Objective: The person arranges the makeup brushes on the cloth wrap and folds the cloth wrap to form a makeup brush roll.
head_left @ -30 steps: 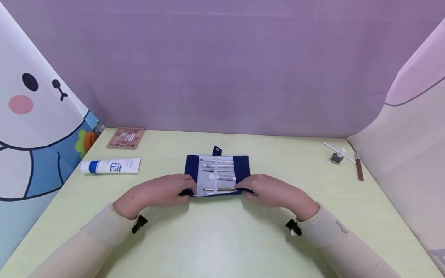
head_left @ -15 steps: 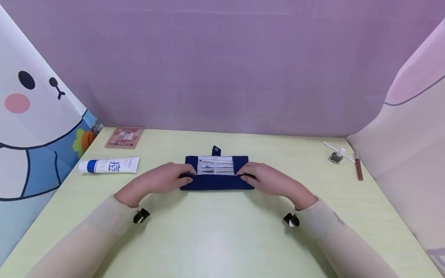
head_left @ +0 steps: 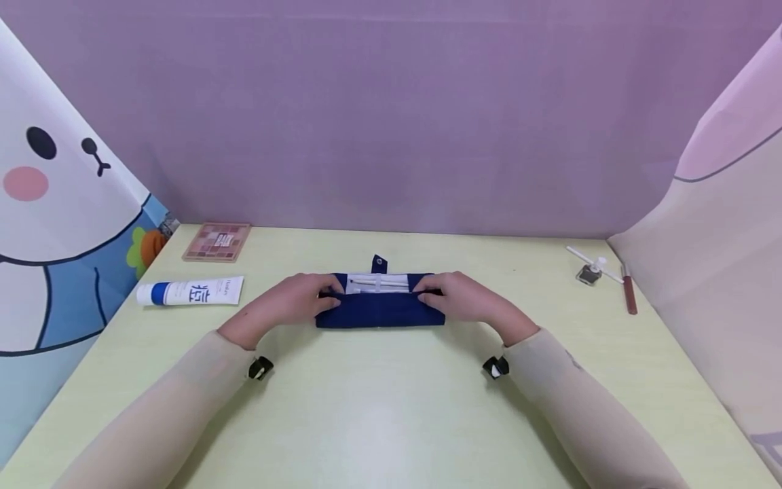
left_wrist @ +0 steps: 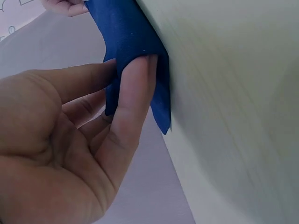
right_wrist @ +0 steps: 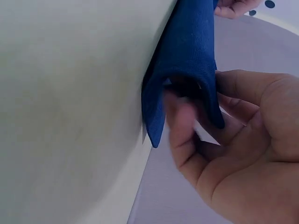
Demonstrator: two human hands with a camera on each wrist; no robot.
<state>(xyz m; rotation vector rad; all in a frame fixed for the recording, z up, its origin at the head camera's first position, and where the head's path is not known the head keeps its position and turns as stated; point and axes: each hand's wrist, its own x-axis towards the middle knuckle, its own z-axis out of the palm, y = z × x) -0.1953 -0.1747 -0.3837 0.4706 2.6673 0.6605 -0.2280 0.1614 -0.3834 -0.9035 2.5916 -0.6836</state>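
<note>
A navy cloth brush roll [head_left: 380, 311] lies on the table in front of me, its near part folded up over the pale lining. Several slim makeup brushes [head_left: 381, 282] show above the fold, under a white strap; the rest are covered. A snap tab [head_left: 379, 263] sticks out from the far edge. My left hand [head_left: 303, 299] pinches the roll's left end, and in the left wrist view a finger reaches inside the fold [left_wrist: 133, 35]. At the right end my right hand [head_left: 459, 297] pinches the cloth, with curled fingers at the hollow of the fold [right_wrist: 187, 46].
To the left lie a white and blue tube [head_left: 191, 291] and a pink checkered palette [head_left: 216, 242]. Far right are a small dark bottle [head_left: 589, 274], a white stick [head_left: 580, 255] and a brown-handled tool [head_left: 630, 293]. A purple cloth backdrop [head_left: 379, 136] stands behind the table.
Both hands have moved away from me, bringing the roll's near edge up and over. The navy outside now covers most of the brushes that lay exposed a second ago.
</note>
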